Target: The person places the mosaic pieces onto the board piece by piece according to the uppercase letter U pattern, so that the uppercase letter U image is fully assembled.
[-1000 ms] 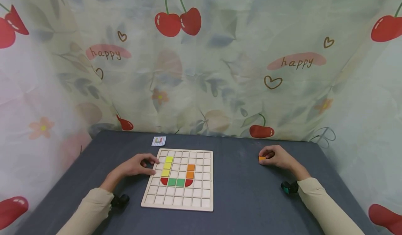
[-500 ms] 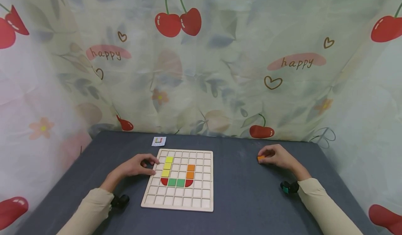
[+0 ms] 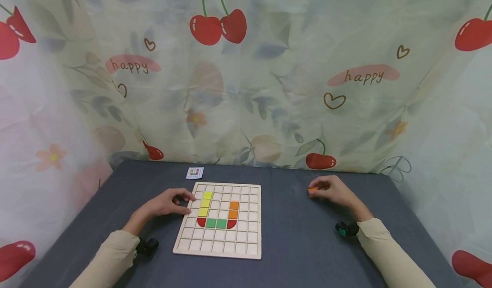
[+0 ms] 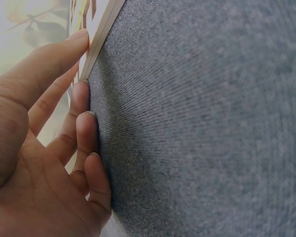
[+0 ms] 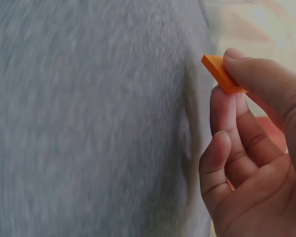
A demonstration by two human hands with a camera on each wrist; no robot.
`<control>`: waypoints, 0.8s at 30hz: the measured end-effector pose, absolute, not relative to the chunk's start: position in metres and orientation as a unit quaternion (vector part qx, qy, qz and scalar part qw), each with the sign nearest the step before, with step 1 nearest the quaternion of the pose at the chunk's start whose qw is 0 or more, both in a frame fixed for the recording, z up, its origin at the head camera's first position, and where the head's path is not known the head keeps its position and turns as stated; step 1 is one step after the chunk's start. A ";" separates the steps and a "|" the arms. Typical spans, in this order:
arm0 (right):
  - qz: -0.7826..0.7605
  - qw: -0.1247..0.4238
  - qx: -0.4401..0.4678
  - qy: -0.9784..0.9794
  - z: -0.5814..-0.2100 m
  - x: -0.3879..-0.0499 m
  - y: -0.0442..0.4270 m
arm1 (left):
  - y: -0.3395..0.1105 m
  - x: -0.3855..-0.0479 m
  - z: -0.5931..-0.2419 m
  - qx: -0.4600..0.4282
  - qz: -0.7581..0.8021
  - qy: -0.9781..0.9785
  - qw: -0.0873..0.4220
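In the head view a pale wooden grid board (image 3: 246,236) lies on the table. Yellow tiles (image 3: 205,203), green tiles (image 3: 216,223), orange tiles (image 3: 233,210) and red rounded corner tiles (image 3: 231,224) form a U in its cells. My left hand (image 3: 167,202) rests thumb and fingertip on the board's left edge, also visible in the left wrist view beside the board rim (image 4: 99,42). Well right of the board, my right hand (image 3: 334,190) pinches a square orange tile (image 5: 219,74) between thumb and fingers. The fingers partly cover this tile.
A small card (image 3: 194,173) with a printed grid pattern lies behind the board's back left corner. Dark grey cloth covers the table (image 3: 292,245). A patterned curtain (image 3: 265,87) hangs behind the table and along both sides.
My right hand has moved a little left toward the board with the orange tile in its pinch. The left hand and the board have stayed put.
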State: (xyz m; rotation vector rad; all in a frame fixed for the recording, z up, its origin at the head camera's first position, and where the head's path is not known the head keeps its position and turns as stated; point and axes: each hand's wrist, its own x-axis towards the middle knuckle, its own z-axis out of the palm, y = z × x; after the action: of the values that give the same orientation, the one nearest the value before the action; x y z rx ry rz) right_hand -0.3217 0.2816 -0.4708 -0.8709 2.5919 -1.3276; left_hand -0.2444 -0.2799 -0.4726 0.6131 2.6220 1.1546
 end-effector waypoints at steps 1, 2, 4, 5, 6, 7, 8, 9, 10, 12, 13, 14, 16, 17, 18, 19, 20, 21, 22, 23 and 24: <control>-0.438 0.051 -0.284 0.852 -0.471 -0.321 0.279 | -0.280 -0.245 -0.473 0.208 0.391 0.890 0.105; -0.441 0.051 -0.282 0.851 -0.470 -0.321 0.276 | -0.280 -0.245 -0.473 0.209 0.390 0.890 0.105; -0.444 0.049 -0.280 0.850 -0.468 -0.319 0.271 | -0.280 -0.245 -0.473 0.210 0.389 0.891 0.104; -0.445 0.050 -0.280 0.849 -0.467 -0.319 0.269 | -0.280 -0.245 -0.473 0.210 0.388 0.892 0.104; -0.447 0.049 -0.280 0.848 -0.466 -0.318 0.266 | -0.280 -0.244 -0.473 0.210 0.387 0.892 0.103; -0.448 0.048 -0.284 0.847 -0.466 -0.318 0.264 | -0.280 -0.244 -0.473 0.209 0.386 0.892 0.103; -0.448 0.049 -0.286 0.845 -0.465 -0.318 0.261 | -0.279 -0.244 -0.472 0.208 0.386 0.893 0.102; -0.448 0.049 -0.291 0.844 -0.464 -0.318 0.259 | -0.279 -0.244 -0.472 0.206 0.386 0.893 0.101; -0.449 0.051 -0.295 0.842 -0.464 -0.319 0.256 | -0.279 -0.244 -0.471 0.205 0.386 0.894 0.101; -0.448 0.056 -0.304 0.839 -0.462 -0.319 0.251 | -0.278 -0.243 -0.471 0.203 0.386 0.894 0.100; -0.447 0.058 -0.310 0.837 -0.462 -0.319 0.249 | -0.278 -0.243 -0.471 0.203 0.386 0.894 0.100; -0.447 0.062 -0.315 0.835 -0.461 -0.318 0.246 | -0.277 -0.244 -0.471 0.202 0.386 0.895 0.100; -0.448 0.069 -0.323 0.831 -0.460 -0.318 0.241 | -0.277 -0.244 -0.471 0.201 0.385 0.895 0.100; -0.449 0.072 -0.328 0.828 -0.459 -0.318 0.238 | -0.277 -0.244 -0.471 0.200 0.385 0.895 0.101; -0.450 0.075 -0.330 0.827 -0.459 -0.317 0.236 | -0.278 -0.244 -0.471 0.199 0.386 0.895 0.102; -0.451 0.076 -0.332 0.825 -0.458 -0.317 0.233 | -0.278 -0.244 -0.471 0.198 0.386 0.895 0.103; -0.452 0.076 -0.333 0.824 -0.458 -0.317 0.230 | -0.278 -0.244 -0.472 0.198 0.385 0.895 0.103; -0.452 0.077 -0.332 0.825 -0.458 -0.316 0.226 | -0.278 -0.244 -0.472 0.197 0.386 0.895 0.104; -0.451 0.077 -0.331 0.825 -0.458 -0.316 0.223 | -0.278 -0.244 -0.472 0.197 0.386 0.895 0.105; -0.451 0.076 -0.331 0.826 -0.458 -0.316 0.220 | -0.278 -0.244 -0.472 0.198 0.387 0.895 0.106; -0.450 0.076 -0.329 0.827 -0.458 -0.316 0.216 | -0.278 -0.244 -0.472 0.198 0.387 0.894 0.106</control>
State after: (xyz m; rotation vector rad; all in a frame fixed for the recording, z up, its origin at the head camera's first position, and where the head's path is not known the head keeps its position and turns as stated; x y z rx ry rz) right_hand -0.3162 0.2163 -0.4582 -0.9869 2.4792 -1.3494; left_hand -0.2442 -0.2784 -0.4717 0.5830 2.6339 1.1392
